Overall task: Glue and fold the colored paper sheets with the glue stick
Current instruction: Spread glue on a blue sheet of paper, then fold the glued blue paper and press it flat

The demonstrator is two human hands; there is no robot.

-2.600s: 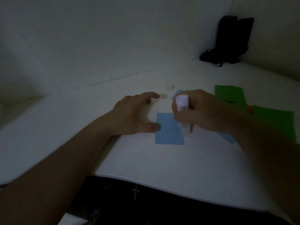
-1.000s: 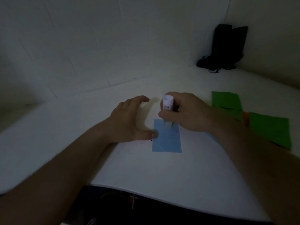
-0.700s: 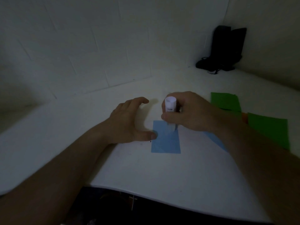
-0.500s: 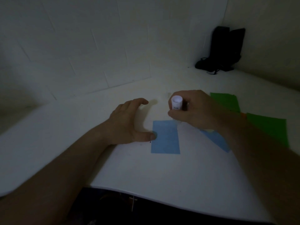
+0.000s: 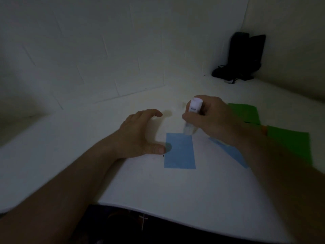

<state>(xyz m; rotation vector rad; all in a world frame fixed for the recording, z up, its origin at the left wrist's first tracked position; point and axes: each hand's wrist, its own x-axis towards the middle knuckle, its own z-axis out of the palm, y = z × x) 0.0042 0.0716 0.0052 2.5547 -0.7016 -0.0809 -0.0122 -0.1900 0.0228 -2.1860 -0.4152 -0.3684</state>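
The glue stick [image 5: 193, 115] is in your right hand [image 5: 211, 118]. Your fingers are curled round it, and it stands almost straight up, leaning a little. Its white top end pokes out above your hand. Its bottom end points down at the far edge of the blue paper [image 5: 179, 150], near the far right corner. That end looks blurry, so you cannot tell if it touches the paper.

The blue paper lies flat on the white table [image 5: 175, 191], in front of you. It is a smooth, thin rectangle with straight edges.

Your left hand [image 5: 139, 133] rests on the table just left of the blue paper. It holds nothing. The fingers are bent in a loose arch and the thumb [image 5: 157, 148] lies flat, with its tip at the left edge of the paper.

A second blue sheet [image 5: 228, 152] lies to the right, partly hidden under your right arm. Two green sheets lie farther right: one [image 5: 246, 112] behind your right hand and one [image 5: 290, 141] beside your arm. A small bit of orange [image 5: 264, 130] shows between them.

The glue stick is a round tube with a small dark mark on its white side.

A black bag [image 5: 243, 57] sits in the far corner against the pale wall [image 5: 105, 50].
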